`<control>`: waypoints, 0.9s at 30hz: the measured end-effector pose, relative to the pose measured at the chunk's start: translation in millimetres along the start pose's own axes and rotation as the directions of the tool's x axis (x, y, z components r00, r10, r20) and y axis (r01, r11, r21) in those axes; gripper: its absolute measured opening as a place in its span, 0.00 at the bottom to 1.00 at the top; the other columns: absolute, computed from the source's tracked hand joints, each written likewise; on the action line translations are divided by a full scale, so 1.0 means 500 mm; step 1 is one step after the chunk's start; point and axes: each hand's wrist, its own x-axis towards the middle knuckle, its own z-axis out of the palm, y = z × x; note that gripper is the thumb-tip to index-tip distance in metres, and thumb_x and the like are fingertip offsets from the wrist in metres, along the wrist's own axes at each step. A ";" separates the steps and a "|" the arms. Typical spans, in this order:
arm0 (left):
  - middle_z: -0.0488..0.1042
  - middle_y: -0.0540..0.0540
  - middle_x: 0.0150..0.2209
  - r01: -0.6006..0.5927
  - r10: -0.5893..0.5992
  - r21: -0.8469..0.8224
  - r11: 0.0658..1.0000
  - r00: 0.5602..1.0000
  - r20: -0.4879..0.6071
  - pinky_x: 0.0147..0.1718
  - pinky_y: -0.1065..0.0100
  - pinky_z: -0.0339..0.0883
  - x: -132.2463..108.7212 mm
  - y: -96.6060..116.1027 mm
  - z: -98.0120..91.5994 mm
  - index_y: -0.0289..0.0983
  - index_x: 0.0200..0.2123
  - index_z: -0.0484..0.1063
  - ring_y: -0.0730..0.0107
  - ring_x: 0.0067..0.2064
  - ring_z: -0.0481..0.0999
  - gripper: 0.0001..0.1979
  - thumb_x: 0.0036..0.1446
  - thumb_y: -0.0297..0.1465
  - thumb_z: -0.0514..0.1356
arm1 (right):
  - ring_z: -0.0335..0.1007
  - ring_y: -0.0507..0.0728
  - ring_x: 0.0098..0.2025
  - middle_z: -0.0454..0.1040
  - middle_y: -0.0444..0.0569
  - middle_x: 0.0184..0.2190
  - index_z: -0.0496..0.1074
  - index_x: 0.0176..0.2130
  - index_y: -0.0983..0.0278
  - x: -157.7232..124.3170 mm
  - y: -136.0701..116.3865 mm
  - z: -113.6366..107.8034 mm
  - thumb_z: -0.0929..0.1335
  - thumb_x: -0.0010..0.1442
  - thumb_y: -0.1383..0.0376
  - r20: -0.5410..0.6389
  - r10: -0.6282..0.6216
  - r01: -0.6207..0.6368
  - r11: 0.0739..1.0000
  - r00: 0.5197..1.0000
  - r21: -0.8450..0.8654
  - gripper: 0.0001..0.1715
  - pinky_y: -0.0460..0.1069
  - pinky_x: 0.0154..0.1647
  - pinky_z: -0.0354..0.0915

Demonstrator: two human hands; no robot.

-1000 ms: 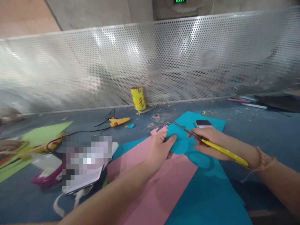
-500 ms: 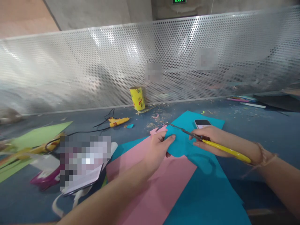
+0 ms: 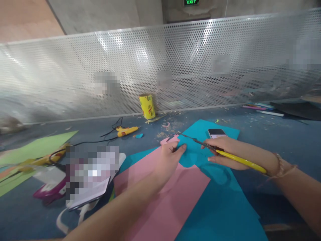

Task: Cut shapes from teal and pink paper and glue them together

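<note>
My left hand pinches a small rounded piece of blue paper between thumb and fingers. In my right hand is a pair of scissors with yellow handles, its dark blades pointing left along the top of that piece. Beneath the hands lies a pink sheet with an uneven upper edge. It overlaps large blue sheets. A phone rests on the blue paper just behind my right hand.
A yellow glue gun with a black cord lies behind on the left, near a yellow tape roll. Green paper, a propped phone and a purple object are at left. Pens lie back right, before a perforated metal screen.
The scissor blades have shifted slightly down, and the right fingers have spread a little. The blue piece is tilted slightly differently in the left hand, which stays nearly in place.
</note>
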 end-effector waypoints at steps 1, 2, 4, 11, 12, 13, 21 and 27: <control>0.64 0.51 0.18 -0.002 0.002 0.008 1.000 1.000 0.000 0.20 0.72 0.56 -0.001 0.001 0.000 0.35 0.18 0.66 0.75 0.22 0.62 0.17 0.47 0.43 0.59 | 0.61 0.53 0.26 0.69 0.47 0.27 0.65 0.33 0.63 -0.001 -0.003 -0.002 0.63 0.56 0.53 0.010 -0.003 0.003 1.000 1.000 -0.009 0.15 0.47 0.26 0.53; 0.63 0.51 0.18 0.001 -0.001 0.014 1.000 1.000 0.005 0.19 0.72 0.56 -0.002 0.002 0.001 0.35 0.18 0.66 0.75 0.22 0.61 0.17 0.47 0.43 0.59 | 0.61 0.53 0.26 0.69 0.47 0.27 0.65 0.33 0.63 -0.002 -0.005 -0.003 0.63 0.56 0.53 0.013 -0.001 0.002 1.000 1.000 -0.016 0.16 0.47 0.26 0.53; 0.62 0.51 0.17 0.021 -0.022 0.023 1.000 0.999 0.026 0.19 0.72 0.54 -0.005 0.007 0.003 0.35 0.18 0.66 0.77 0.21 0.60 0.17 0.47 0.42 0.59 | 0.61 0.53 0.26 0.68 0.47 0.27 0.64 0.32 0.63 -0.003 -0.007 -0.004 0.63 0.56 0.52 0.016 0.004 -0.004 1.000 1.000 -0.019 0.16 0.47 0.26 0.53; 0.65 0.50 0.18 0.114 -0.109 -0.042 0.993 0.988 0.106 0.19 0.73 0.57 -0.009 0.015 0.006 0.34 0.19 0.68 0.77 0.20 0.61 0.15 0.47 0.39 0.59 | 0.59 0.52 0.25 0.67 0.46 0.26 0.64 0.31 0.63 -0.002 0.000 -0.003 0.62 0.57 0.52 0.052 -0.009 0.008 1.000 0.999 0.015 0.17 0.47 0.25 0.53; 0.66 0.50 0.19 0.123 -0.116 -0.051 0.991 0.986 0.116 0.19 0.73 0.58 -0.008 0.014 0.005 0.34 0.19 0.69 0.77 0.21 0.61 0.14 0.47 0.39 0.60 | 0.59 0.52 0.25 0.67 0.46 0.26 0.65 0.31 0.63 -0.002 0.002 -0.003 0.63 0.57 0.52 0.049 -0.016 0.015 1.000 0.999 0.020 0.16 0.47 0.25 0.53; 0.67 0.49 0.19 0.132 -0.124 -0.055 0.990 0.985 0.123 0.19 0.73 0.58 -0.006 0.012 0.005 0.34 0.20 0.70 0.77 0.21 0.62 0.14 0.46 0.40 0.60 | 0.59 0.52 0.25 0.68 0.46 0.25 0.65 0.31 0.63 -0.002 0.004 -0.004 0.63 0.57 0.52 0.046 -0.022 0.021 1.000 0.999 0.024 0.16 0.47 0.25 0.52; 0.72 0.46 0.22 0.166 -0.151 -0.084 0.983 0.976 0.157 0.22 0.71 0.63 -0.001 0.007 0.002 0.34 0.23 0.72 0.74 0.23 0.67 0.13 0.44 0.40 0.62 | 0.60 0.52 0.25 0.69 0.47 0.24 0.69 0.31 0.63 -0.006 0.014 -0.004 0.62 0.58 0.53 0.018 -0.032 0.031 0.999 0.999 0.040 0.18 0.46 0.25 0.52; 0.70 0.49 0.19 0.173 -0.158 -0.072 0.982 0.972 0.173 0.19 0.73 0.60 -0.005 0.013 0.004 0.34 0.20 0.72 0.76 0.20 0.65 0.12 0.45 0.37 0.62 | 0.62 0.51 0.23 0.70 0.46 0.24 0.70 0.31 0.63 -0.008 0.015 -0.015 0.63 0.57 0.56 0.009 -0.009 0.009 1.000 1.000 0.000 0.14 0.46 0.24 0.53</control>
